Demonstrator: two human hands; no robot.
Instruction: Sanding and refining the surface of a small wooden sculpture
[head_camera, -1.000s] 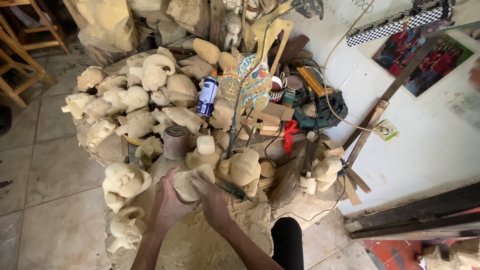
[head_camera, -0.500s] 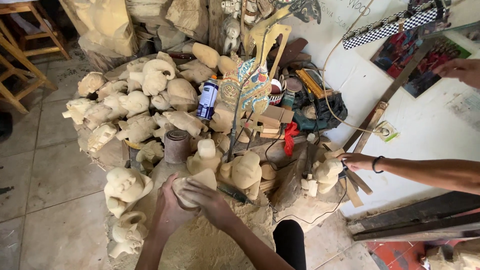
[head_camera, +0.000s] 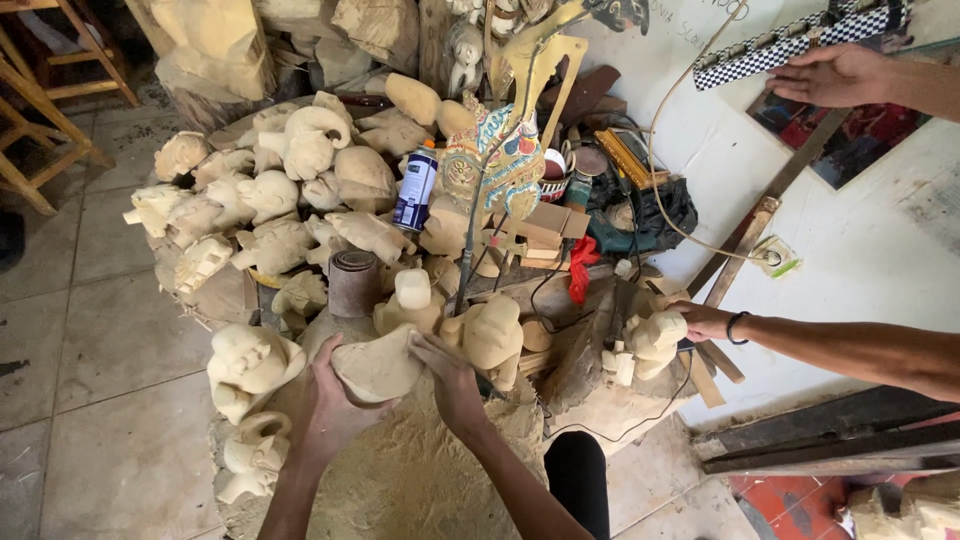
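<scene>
A pale unfinished wood carving (head_camera: 378, 366) sits between both of my hands, low in the middle of the view. My left hand (head_camera: 328, 412) cups it from below and the left. My right hand (head_camera: 455, 385) presses on its upper right side; whether something lies under those fingers is hidden. Both hands rest over a sawdust-covered mound (head_camera: 420, 480). Another rounded carving (head_camera: 250, 362) lies just left of my left hand, and a roll of sandpaper (head_camera: 353, 283) stands just behind the held piece.
A heap of several pale carvings (head_camera: 270, 200) fills the left. A blue spray can (head_camera: 415, 190), a painted puppet figure (head_camera: 500, 165) and tools lie behind. Another person's hand (head_camera: 703, 321) reaches in by a carving (head_camera: 652, 338) on the right; a second hand (head_camera: 830, 75) touches the wall.
Another person's arms have come in from the right, one hand toward the carvings, one to the wall. My hands stay on the carving with little movement.
</scene>
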